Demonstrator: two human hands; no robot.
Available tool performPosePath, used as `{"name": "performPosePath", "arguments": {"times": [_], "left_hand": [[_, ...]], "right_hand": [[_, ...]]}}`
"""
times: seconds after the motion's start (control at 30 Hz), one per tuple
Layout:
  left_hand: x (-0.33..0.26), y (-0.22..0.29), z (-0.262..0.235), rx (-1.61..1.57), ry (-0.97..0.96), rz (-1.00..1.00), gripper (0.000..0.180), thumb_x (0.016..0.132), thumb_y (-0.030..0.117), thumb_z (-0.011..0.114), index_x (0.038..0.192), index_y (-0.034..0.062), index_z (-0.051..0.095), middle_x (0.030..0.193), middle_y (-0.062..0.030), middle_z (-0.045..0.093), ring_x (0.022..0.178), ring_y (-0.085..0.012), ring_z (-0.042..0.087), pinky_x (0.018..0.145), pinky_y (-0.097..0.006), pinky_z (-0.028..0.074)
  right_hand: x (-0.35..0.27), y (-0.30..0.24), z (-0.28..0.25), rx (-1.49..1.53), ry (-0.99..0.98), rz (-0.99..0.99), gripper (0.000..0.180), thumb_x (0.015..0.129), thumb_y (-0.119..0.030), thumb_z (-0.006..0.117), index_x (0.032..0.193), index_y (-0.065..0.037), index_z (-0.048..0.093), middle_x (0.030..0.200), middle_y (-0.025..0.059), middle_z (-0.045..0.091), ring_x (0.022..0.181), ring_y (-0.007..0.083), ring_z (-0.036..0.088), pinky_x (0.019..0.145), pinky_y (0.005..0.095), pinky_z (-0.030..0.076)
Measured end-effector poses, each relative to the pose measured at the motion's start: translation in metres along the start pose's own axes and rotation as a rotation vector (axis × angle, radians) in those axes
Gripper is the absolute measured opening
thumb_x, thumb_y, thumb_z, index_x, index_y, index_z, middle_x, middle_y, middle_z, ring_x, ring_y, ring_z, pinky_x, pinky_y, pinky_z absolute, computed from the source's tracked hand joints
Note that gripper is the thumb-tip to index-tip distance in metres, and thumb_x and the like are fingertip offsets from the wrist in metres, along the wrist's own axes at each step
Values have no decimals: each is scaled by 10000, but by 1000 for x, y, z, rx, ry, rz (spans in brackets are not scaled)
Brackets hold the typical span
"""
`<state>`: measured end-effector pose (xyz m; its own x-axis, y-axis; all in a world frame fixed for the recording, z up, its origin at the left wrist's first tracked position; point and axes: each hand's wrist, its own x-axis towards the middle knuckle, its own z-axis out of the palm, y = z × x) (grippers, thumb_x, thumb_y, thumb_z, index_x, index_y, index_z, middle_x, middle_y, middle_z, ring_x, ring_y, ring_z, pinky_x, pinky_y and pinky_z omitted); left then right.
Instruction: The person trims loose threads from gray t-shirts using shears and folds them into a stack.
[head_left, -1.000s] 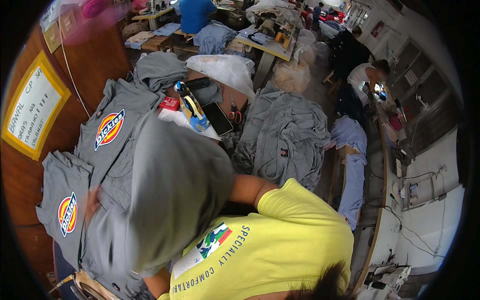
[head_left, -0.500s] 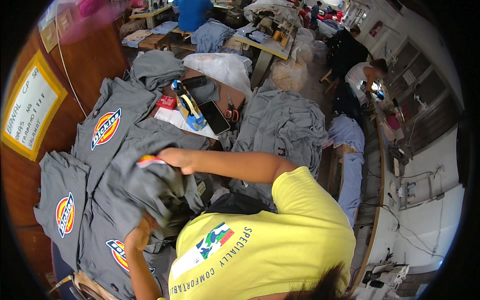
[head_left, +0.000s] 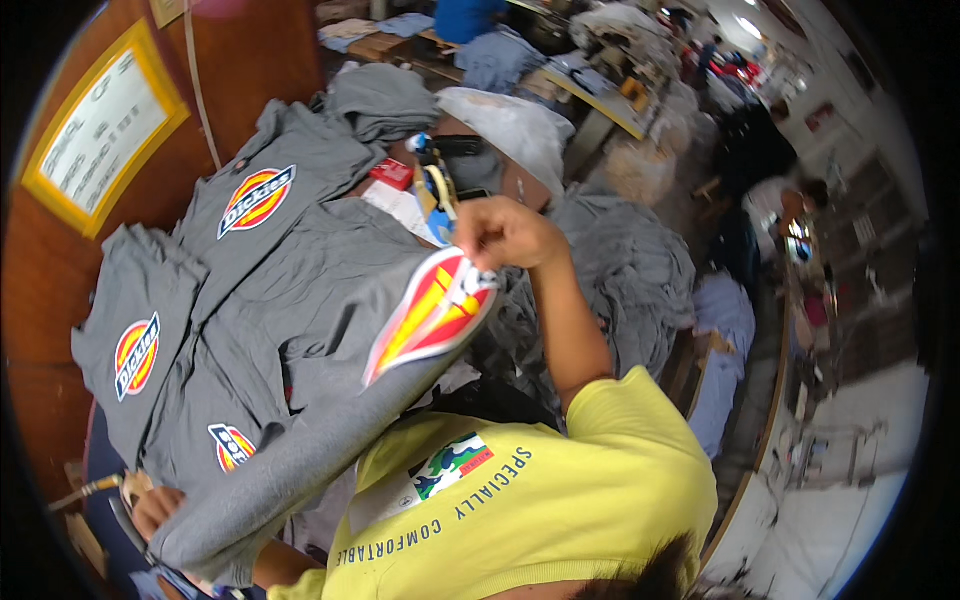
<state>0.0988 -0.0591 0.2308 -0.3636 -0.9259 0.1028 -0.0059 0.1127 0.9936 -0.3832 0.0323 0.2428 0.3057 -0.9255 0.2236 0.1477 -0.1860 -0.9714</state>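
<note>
A grey shirt (head_left: 330, 425) with a red, yellow and white printed emblem is stretched slantwise across my front. The fingers of my right hand (head_left: 510, 235) pinch its upper end beside the emblem, raised above the pile. Low on the left, my left hand (head_left: 155, 510) is closed on the other end, and the cloth covers part of that hand and wrist. Beneath and beyond lie more grey shirts (head_left: 270, 260), spread out with similar emblems facing up.
A blue and yellow tape dispenser (head_left: 437, 200) and a small red box (head_left: 393, 174) stand on a brown surface just beyond my right hand. A heap of grey cloth (head_left: 630, 270) lies to the right. At the left rises a wooden panel (head_left: 250, 60) with a yellow-framed sign (head_left: 105, 125).
My right hand has lifted and moved right with the shirt, and my left hand has gone down and left. The bunched shirt is now drawn out between them. The whole view has shifted.
</note>
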Motion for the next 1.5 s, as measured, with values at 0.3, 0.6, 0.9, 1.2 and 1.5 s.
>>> {"name": "performPosePath", "arguments": {"times": [0.3,0.6,0.9,1.2,1.5], "left_hand": [[159,61,-56,-150,314,139,473,820,316,562,1196,45,471,1168,-68,495,1120,-221,401,907,-362,338],[104,-144,-1,211,446,30,331,740,101,634,1062,53,575,1008,-53,578,900,-132,532,758,-248,406],[55,-165,182,530,-122,188,326,743,135,628,1051,61,554,990,-131,540,891,-260,538,783,-334,439],[99,-71,193,638,-122,361,405,583,-1,607,984,50,580,882,-140,605,836,-329,566,739,-373,451],[134,146,150,210,-231,988,436,578,-26,447,980,14,610,949,-97,609,868,-168,586,808,-266,444]], "right_hand": [[154,59,17,670,341,-197,364,822,-143,587,1149,-101,431,1180,75,486,1057,171,472,855,310,379],[45,226,1,-404,112,232,401,732,44,524,1119,-62,527,1085,81,536,1005,205,505,878,286,382],[55,218,27,-1137,155,7,348,598,4,576,937,-71,561,975,106,534,889,295,512,829,361,403],[87,158,67,-415,341,-336,315,782,-54,559,1075,-27,444,1020,68,509,943,155,520,845,297,415],[120,235,159,-300,-176,-73,336,808,-158,608,1101,-8,539,979,123,620,945,198,578,855,331,438]]}}
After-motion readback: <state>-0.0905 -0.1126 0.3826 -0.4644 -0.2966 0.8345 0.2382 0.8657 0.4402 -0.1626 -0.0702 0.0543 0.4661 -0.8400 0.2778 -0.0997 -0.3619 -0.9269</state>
